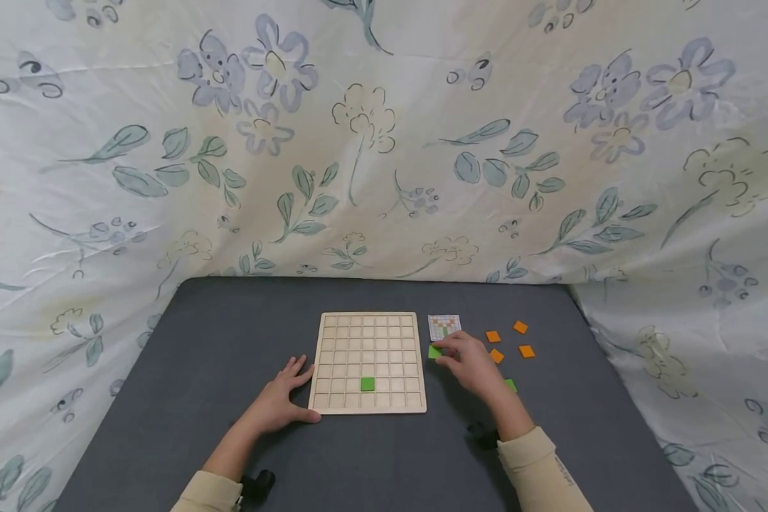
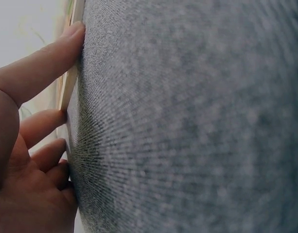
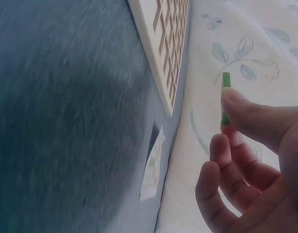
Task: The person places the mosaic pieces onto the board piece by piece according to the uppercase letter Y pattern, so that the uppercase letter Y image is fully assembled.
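Between thumb and fingers my right hand (image 1: 473, 361) pinches a small green square tile (image 1: 434, 352), held just right of the board. In the right wrist view that green tile (image 3: 226, 80) is seen edge-on, raised off the table. My left hand (image 1: 281, 400) rests at the near left corner of a wooden grid board (image 1: 368, 363), its thumb at the front edge and other fingers spread along the left side. The left wrist view shows the thumb (image 2: 51, 58) against the board's edge (image 2: 68, 87). Another green tile (image 1: 368, 384) lies in a cell near the board's front.
A small printed pattern card (image 1: 444, 327) lies beside the board's far right corner. Several orange tiles (image 1: 526, 351) are scattered to the right, and another green tile (image 1: 510, 385) shows partly behind the right wrist. Floral cloth (image 1: 384, 178) hangs behind the dark table (image 1: 243, 320).
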